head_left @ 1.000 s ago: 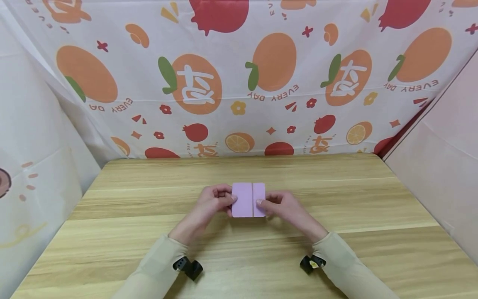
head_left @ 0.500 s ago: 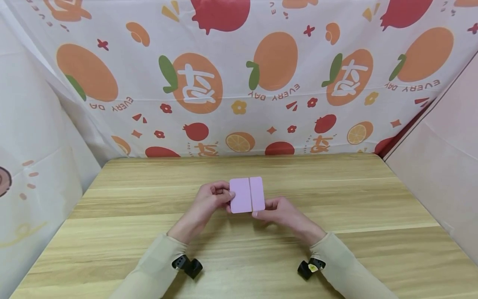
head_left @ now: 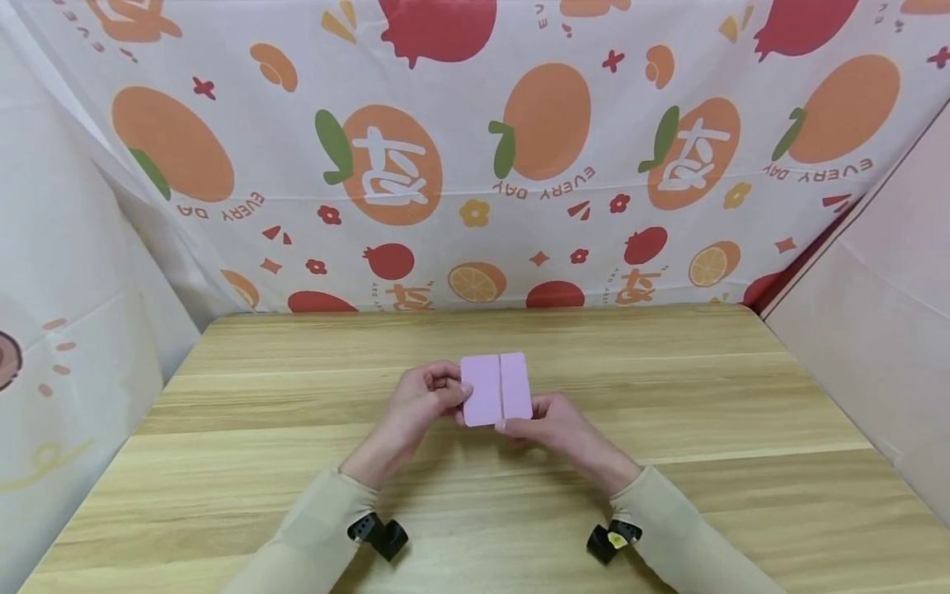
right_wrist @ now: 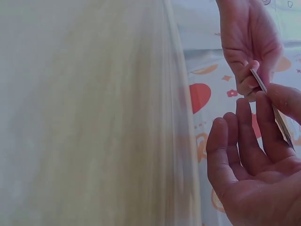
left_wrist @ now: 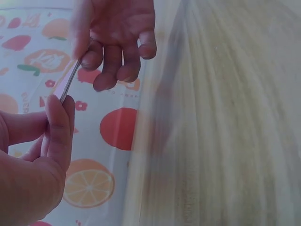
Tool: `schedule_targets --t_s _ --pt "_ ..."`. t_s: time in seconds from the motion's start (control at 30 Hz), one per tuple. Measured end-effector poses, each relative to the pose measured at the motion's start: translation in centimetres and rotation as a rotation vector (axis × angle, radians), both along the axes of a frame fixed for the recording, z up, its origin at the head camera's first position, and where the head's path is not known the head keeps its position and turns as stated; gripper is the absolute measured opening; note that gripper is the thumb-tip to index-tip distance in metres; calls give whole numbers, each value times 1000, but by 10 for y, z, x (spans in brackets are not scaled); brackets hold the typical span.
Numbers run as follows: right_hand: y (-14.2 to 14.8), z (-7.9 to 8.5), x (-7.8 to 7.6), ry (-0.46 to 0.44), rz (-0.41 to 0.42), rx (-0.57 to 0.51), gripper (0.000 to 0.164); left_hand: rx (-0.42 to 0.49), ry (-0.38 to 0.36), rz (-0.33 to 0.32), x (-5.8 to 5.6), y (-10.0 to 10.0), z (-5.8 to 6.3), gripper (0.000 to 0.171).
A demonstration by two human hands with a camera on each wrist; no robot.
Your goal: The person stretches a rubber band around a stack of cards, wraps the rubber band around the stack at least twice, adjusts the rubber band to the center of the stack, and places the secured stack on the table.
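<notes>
A thin lilac square [head_left: 481, 396] with rounded corners is held upright over the middle of the table, tilted a little. A narrow brownish line runs down its face, right of centre. My left hand [head_left: 421, 400] pinches its left edge, thumb on the face and fingers behind. At the lower right corner my right hand [head_left: 567, 429] grips it, the thumb along the bottom edge near the line. Both wrist views show the lilac square [left_wrist: 70, 81] almost edge-on, as a slim layered strip. The last fingers [right_wrist: 217, 141] of the right hand stand free of it.
A light wood table [head_left: 260, 429] spreads beneath both hands. Behind it hangs a white cloth [head_left: 460, 49] printed with fruit, and pale cloths close off the left and right sides. A black wrist camera [head_left: 386, 538] is strapped to each beige sleeve [head_left: 312, 528].
The right thumb has slid from the square's face down to its bottom edge. The square has risen slightly and turned a little counterclockwise, then shifted slightly right. The left hand keeps its pinch.
</notes>
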State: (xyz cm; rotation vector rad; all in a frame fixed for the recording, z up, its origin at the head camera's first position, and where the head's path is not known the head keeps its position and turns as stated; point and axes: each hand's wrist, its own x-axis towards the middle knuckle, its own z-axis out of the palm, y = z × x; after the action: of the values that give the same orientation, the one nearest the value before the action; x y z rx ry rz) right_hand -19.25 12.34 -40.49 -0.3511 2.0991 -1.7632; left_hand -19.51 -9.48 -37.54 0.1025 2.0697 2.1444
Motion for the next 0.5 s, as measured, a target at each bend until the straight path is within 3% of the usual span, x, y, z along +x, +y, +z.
schedule_targets --t_s 0.23,0.37,0.5 --pt "-1 -1 -1 -19 -16 -36 25 9 -10 45 -1 3 0 14" --pt "2 1 -3 -41 8 -50 33 -1 -12 25 -1 1 0 14" --pt "5 5 -7 -7 -41 -55 40 -9 -13 -12 1 0 -1 14"
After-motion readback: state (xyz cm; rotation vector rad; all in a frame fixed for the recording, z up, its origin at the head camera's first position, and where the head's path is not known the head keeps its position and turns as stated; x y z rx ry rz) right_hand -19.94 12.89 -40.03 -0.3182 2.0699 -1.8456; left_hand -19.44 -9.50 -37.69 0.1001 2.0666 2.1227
